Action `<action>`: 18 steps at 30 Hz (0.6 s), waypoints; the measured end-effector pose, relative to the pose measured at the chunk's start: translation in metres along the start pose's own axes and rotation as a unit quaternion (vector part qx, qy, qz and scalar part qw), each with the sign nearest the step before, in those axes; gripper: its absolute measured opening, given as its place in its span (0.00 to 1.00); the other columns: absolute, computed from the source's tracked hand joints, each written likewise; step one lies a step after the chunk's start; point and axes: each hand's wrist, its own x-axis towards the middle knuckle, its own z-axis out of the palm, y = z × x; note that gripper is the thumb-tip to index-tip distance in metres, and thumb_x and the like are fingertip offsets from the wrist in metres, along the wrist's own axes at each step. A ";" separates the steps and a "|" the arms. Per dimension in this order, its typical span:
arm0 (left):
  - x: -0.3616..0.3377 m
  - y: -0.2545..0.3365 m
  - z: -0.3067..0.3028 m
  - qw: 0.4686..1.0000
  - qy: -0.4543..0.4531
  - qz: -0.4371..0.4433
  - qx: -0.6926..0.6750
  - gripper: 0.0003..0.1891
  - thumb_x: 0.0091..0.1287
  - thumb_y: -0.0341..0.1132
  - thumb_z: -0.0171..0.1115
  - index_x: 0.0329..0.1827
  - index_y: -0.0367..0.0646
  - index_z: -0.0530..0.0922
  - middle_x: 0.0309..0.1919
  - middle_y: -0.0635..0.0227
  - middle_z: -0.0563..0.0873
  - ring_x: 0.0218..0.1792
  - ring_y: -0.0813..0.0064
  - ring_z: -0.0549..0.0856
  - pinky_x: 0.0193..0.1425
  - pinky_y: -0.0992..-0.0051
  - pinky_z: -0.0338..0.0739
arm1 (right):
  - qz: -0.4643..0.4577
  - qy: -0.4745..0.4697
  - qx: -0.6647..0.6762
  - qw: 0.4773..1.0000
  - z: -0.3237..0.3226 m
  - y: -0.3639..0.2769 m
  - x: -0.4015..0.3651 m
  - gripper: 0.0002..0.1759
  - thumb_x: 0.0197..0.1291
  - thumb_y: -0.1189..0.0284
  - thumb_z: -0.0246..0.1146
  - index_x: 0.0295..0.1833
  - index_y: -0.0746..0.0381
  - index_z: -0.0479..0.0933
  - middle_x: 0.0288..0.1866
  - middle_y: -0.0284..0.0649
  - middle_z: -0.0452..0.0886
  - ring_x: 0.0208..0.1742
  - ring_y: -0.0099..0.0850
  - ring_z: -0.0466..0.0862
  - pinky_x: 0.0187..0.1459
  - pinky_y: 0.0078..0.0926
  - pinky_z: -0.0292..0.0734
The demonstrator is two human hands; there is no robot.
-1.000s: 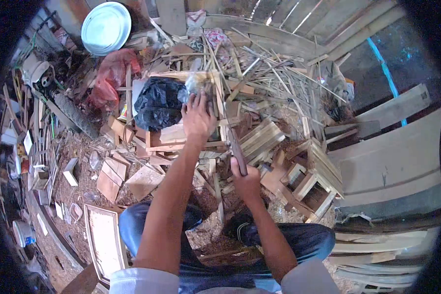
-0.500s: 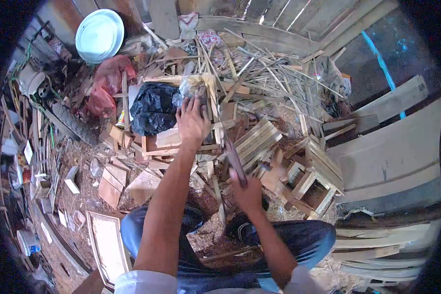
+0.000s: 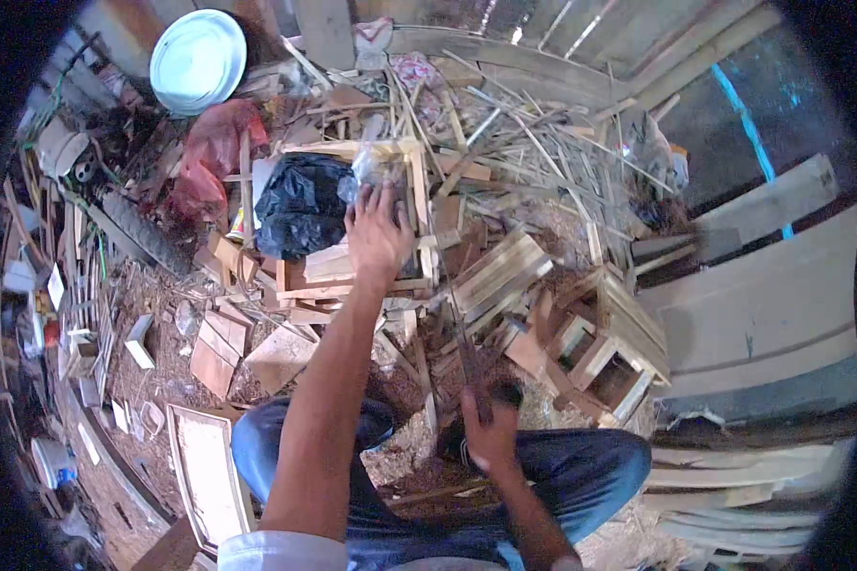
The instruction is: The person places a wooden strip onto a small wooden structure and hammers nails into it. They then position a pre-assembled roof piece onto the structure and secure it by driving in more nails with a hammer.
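Observation:
My left hand [image 3: 381, 233] rests with its fingers spread on the right part of a wooden frame box [image 3: 352, 292], beside a black plastic bag [image 3: 302, 205] and a clear plastic bag [image 3: 371, 164]. What lies under the palm is hidden. Low between my knees, my right hand [image 3: 490, 433] is closed round the handle of a long, thin dark tool [image 3: 468, 352], which looks like a saw. Its blade points up and away, along the right side of the box, and is partly blurred.
Wooden crate-like pieces [image 3: 619, 371] and a slatted block [image 3: 505, 273] lie to the right. Thin scrap sticks [image 3: 533, 143] cover the back. A red bag [image 3: 209, 162], a pale round basin [image 3: 198, 62] and a framed panel [image 3: 209, 466] are on the left.
My right hand has moved back toward my body, drawing the long tool with it. My left hand has stayed in place on the box.

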 end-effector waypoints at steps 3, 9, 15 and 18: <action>-0.004 -0.010 0.017 0.997 0.071 0.034 0.008 0.26 0.69 0.43 0.50 0.68 0.41 0.70 0.65 0.59 0.76 0.72 0.59 0.65 0.74 0.55 0.57 | 0.091 -0.068 0.051 0.992 -0.016 0.004 -0.043 0.15 0.68 0.64 0.60 0.42 0.67 0.82 0.24 0.46 0.82 0.24 0.41 0.81 0.32 0.34 0.74; -0.001 -0.006 0.009 0.997 0.064 0.038 -0.013 0.25 0.69 0.42 0.49 0.67 0.41 0.70 0.65 0.59 0.76 0.71 0.58 0.66 0.74 0.55 0.57 | 0.120 -0.106 0.000 0.987 0.037 -0.028 0.109 0.25 0.67 0.54 0.60 0.33 0.68 0.80 0.17 0.47 0.76 0.18 0.31 0.76 0.26 0.35 0.70; 0.000 -0.008 0.010 0.998 0.052 0.023 -0.003 0.26 0.69 0.43 0.48 0.68 0.41 0.70 0.63 0.57 0.76 0.70 0.58 0.67 0.74 0.55 0.57 | -0.083 0.019 -0.037 0.996 -0.008 0.031 -0.032 0.23 0.66 0.57 0.62 0.29 0.68 0.78 0.15 0.37 0.72 0.18 0.24 0.71 0.25 0.34 0.69; -0.004 -0.005 0.007 0.999 0.033 0.023 0.014 0.27 0.70 0.42 0.46 0.70 0.40 0.68 0.68 0.60 0.73 0.73 0.60 0.64 0.76 0.54 0.54 | 0.111 -0.037 0.022 0.993 -0.008 -0.006 -0.023 0.26 0.65 0.56 0.63 0.24 0.69 0.76 0.14 0.37 0.71 0.18 0.25 0.71 0.25 0.35 0.68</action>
